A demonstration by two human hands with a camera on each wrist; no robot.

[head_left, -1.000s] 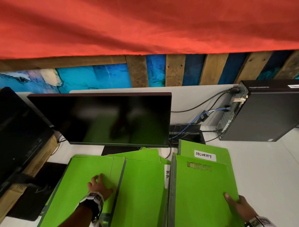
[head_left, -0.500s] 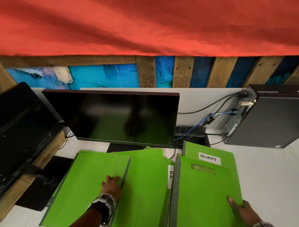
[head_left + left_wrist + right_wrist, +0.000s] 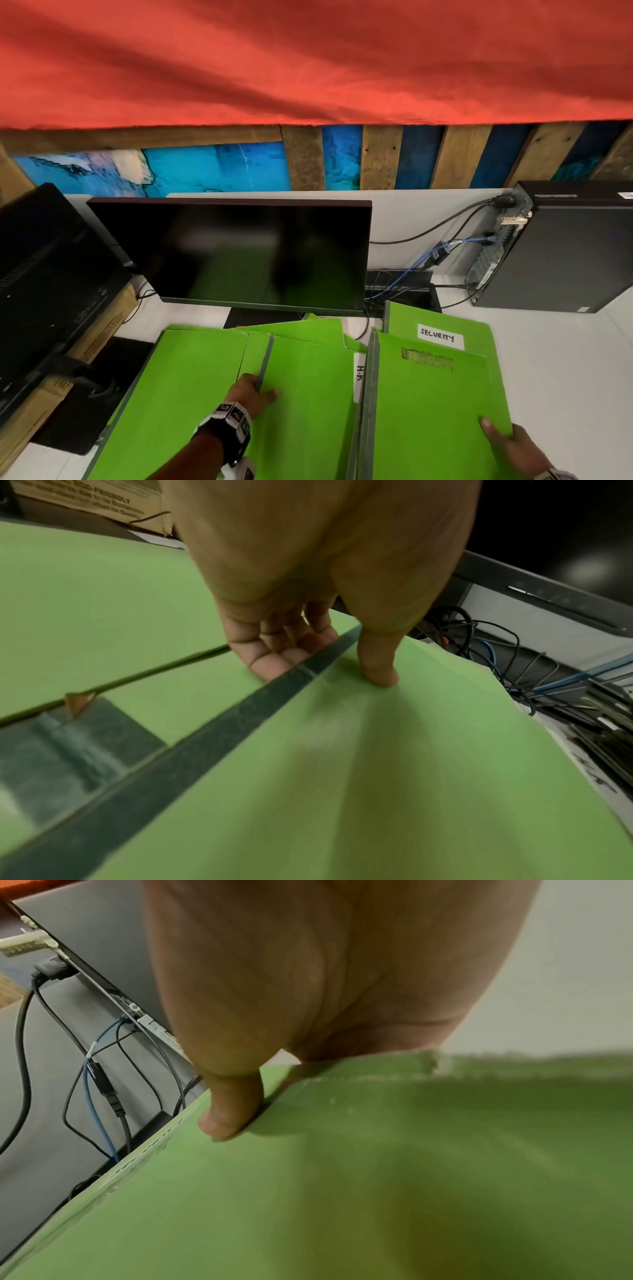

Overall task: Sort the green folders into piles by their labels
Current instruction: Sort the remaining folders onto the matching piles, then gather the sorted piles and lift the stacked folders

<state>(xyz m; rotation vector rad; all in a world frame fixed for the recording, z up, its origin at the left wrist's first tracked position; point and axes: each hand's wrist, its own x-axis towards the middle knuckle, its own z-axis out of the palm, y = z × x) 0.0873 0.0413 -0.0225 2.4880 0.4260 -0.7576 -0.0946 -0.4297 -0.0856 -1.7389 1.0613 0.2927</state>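
Observation:
Several green folders lie on the white desk in front of the monitor. My left hand (image 3: 255, 390) pinches the dark spine edge of the middle folder (image 3: 308, 404); the thumb (image 3: 378, 666) lies on its cover and the fingers (image 3: 274, 661) curl under the spine. The left folder (image 3: 185, 394) lies flat beside it. My right hand (image 3: 503, 442) grips the right edge of a folder with a torn label patch (image 3: 431, 411), thumb (image 3: 229, 1112) on top, its other fingers hidden underneath. Beneath it lies a folder labelled SECURITY (image 3: 441, 336). A white label reading H.R (image 3: 359, 373) shows between the stacks.
A dark monitor (image 3: 239, 253) stands just behind the folders. A black computer case (image 3: 565, 253) with cables (image 3: 428, 260) sits at the back right. A second black screen on a cardboard box (image 3: 51, 274) stands at the left. White desk surface (image 3: 565, 359) lies to the right.
My left hand slid right off the left folder's cover onto the middle folder's spine and took hold of it. The right hand kept its grip on the right folder.

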